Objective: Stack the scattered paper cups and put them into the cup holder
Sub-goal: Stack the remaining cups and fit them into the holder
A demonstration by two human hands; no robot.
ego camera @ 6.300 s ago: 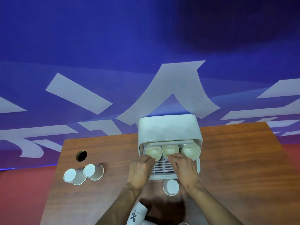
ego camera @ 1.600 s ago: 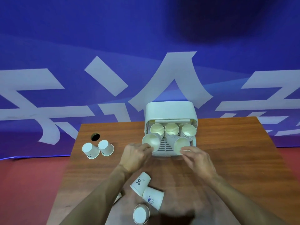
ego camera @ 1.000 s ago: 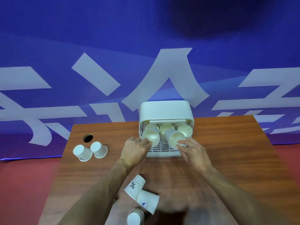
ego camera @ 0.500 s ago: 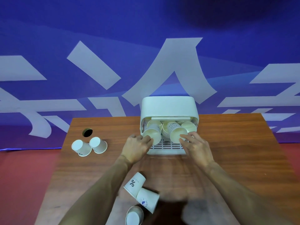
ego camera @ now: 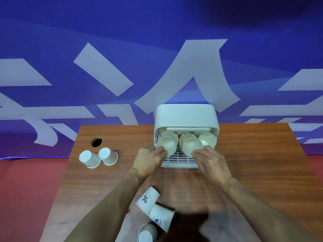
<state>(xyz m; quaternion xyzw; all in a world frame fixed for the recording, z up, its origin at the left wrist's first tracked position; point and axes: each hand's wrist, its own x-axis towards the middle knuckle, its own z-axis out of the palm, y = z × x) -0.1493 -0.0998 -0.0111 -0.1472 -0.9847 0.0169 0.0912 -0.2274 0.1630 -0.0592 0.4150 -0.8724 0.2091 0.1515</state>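
Note:
A white cup holder [ego camera: 186, 116] stands at the table's far edge, its open front towards me. Three cup stacks lie inside with their mouths facing out. My left hand [ego camera: 148, 159] pinches the rim of the left stack [ego camera: 167, 145]. My right hand [ego camera: 212, 162] holds the rim of the middle stack [ego camera: 191, 146]. The right stack [ego camera: 208, 139] sits further in, untouched. Loose paper cups remain on the table: two upside down at the left [ego camera: 90, 158] [ego camera: 108, 155], and three near me [ego camera: 147, 200] [ego camera: 161, 219] [ego camera: 146, 233].
The wooden table [ego camera: 262, 172] has a round cable hole [ego camera: 96, 142] at the back left. A blue banner with white shapes hangs behind it. Red floor shows to the left and right of the table.
Both hands have pushed their cup stacks deeper into the holder over the last second and a half. The loose cups on the table have stayed where they were.

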